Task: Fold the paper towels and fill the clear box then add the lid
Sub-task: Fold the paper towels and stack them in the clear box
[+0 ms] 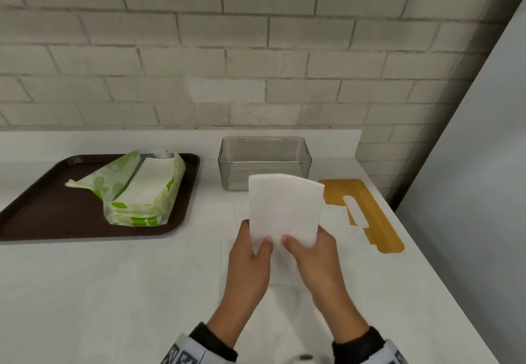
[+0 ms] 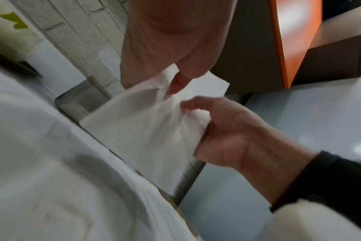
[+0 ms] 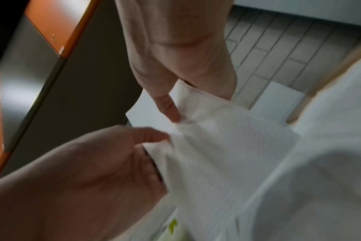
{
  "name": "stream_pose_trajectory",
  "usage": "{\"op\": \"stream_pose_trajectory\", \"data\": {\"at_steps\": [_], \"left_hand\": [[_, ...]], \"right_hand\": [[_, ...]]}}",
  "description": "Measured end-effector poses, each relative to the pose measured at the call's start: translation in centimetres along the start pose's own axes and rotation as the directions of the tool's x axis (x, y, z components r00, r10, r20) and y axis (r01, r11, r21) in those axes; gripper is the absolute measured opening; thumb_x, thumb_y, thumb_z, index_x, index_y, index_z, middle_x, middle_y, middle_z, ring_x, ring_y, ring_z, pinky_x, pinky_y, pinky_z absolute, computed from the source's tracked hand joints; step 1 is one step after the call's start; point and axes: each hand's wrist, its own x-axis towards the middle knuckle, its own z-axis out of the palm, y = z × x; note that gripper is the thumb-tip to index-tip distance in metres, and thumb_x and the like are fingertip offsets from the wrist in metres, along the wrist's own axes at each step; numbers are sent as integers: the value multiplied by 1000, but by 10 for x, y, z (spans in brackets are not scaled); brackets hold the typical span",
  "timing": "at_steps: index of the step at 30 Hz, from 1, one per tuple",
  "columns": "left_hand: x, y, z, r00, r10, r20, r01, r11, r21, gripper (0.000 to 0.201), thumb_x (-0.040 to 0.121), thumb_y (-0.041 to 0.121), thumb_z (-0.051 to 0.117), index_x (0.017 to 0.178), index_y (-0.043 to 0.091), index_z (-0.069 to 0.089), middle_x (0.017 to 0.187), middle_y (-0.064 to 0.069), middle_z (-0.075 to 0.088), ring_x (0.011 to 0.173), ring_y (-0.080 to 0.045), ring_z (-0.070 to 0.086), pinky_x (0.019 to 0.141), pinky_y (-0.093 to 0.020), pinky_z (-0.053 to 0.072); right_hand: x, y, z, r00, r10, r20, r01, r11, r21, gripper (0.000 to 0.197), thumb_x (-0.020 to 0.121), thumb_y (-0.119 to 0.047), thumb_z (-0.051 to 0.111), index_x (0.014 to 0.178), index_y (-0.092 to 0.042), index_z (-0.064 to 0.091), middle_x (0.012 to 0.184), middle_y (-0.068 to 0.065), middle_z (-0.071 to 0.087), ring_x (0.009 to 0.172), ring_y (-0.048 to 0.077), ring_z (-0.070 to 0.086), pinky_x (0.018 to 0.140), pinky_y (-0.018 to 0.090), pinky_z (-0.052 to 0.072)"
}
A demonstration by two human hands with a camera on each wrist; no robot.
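Note:
A folded white paper towel [image 1: 284, 207] stands upright above the white counter, held at its lower edge by both hands. My left hand [image 1: 256, 250] pinches the lower left corner with the thumb in front. My right hand [image 1: 301, 247] pinches the lower right part. In the left wrist view the left hand [image 2: 175, 84] and right hand [image 2: 216, 127] grip the paper towel [image 2: 146, 122]. The right wrist view shows the same paper towel [image 3: 216, 146]. Behind it stands the clear box [image 1: 264, 161], with nothing visible inside. The wooden slotted lid [image 1: 367, 212] lies flat to the right.
A brown tray [image 1: 42, 210] at the left holds an opened green-patterned pack of paper towels [image 1: 142, 190]. A brick wall runs along the back of the counter. The counter's right edge slants close to the lid.

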Motion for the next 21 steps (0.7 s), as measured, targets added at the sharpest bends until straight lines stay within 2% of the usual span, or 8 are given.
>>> {"op": "stream_pose_trajectory", "data": {"at_steps": [3,6,8,11,13,14,17,21], "left_hand": [[15,-1,-11,1000,1,-8,-1,998,70,30,93,-1,49,94,28,57,95,7,64,88,-2,61,74,-8,46],[36,-15,-24,994,-101,-31,104,985,140,29,91,-6,45,100,17,59,98,2,63,89,-9,58,67,-1,42],[47,-26,-26,981,-192,9,183,946,268,28,93,-2,43,111,14,57,108,0,61,95,-13,55,64,-4,41],[58,-39,-19,939,-328,107,227,820,525,28,96,6,40,120,10,53,116,-2,55,107,-19,52,81,-19,40],[64,-43,-9,903,-404,147,194,688,699,19,97,11,37,100,9,56,98,0,55,102,-22,51,88,-26,41],[68,-45,-3,890,-432,144,178,621,764,22,97,15,36,95,7,57,98,-3,55,102,-24,51,91,-29,42],[75,-45,16,843,-526,113,138,414,900,38,96,33,37,116,4,52,131,-15,39,119,-33,42,99,-34,35],[71,-40,35,843,-525,116,109,379,919,44,92,45,48,115,8,51,136,-13,28,123,-36,30,97,-35,32]], "right_hand": [[14,-15,-22,994,15,-112,-13,1000,17,26,82,-3,66,95,-23,56,88,-11,61,78,4,58,68,21,46],[30,-22,-61,957,24,-288,-7,998,61,28,81,-1,67,104,-15,60,94,1,63,86,20,61,77,29,44],[35,-24,-85,931,35,-362,-12,998,65,32,81,-2,66,111,-11,61,99,3,64,91,25,61,80,32,44],[36,-22,-111,916,46,-398,-18,997,74,35,82,-3,65,116,-9,59,105,5,64,96,26,60,81,32,43],[34,-18,-121,909,60,-412,-28,996,83,36,82,-3,65,116,-9,59,105,6,64,97,26,60,81,32,43],[33,-15,-124,906,72,-418,-38,995,89,36,82,-3,65,116,-9,59,105,6,64,97,26,60,81,33,43],[28,-5,-130,901,102,-422,-65,993,102,35,81,-2,66,114,-9,59,103,6,64,96,27,60,82,33,43],[21,2,-129,904,131,-408,-102,991,90,32,81,-1,66,111,-8,60,100,7,64,92,26,59,80,34,43]]}}
